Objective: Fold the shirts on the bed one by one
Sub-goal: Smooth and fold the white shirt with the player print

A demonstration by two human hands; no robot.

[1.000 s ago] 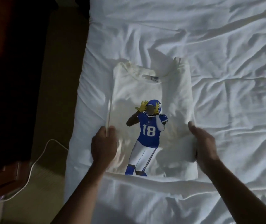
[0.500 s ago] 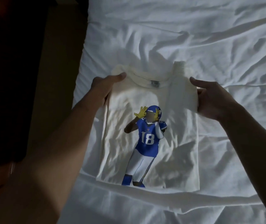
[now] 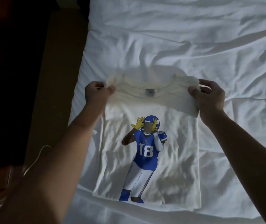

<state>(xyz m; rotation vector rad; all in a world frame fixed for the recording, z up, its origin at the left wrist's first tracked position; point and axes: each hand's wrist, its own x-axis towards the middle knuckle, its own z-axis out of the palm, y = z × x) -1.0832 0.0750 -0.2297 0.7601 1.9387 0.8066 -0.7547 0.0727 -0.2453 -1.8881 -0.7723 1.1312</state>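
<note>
The white shirt lies printed side up on the bed, close to the bed's left edge, with its hem toward the near edge and its sides apparently already folded under. The left hand pinches the left shoulder corner and the right hand pinches the right one, raising the collar end slightly off the sheet.

The next fold probably brings the collar toward the hem. If one hand leads, the fold could land skewed. Lifting too high may let the tucked sides slip out, since only the corners are gripped. The wrinkled sheet below could drag the hem, and the left side could slide off the bed's left edge.
</note>
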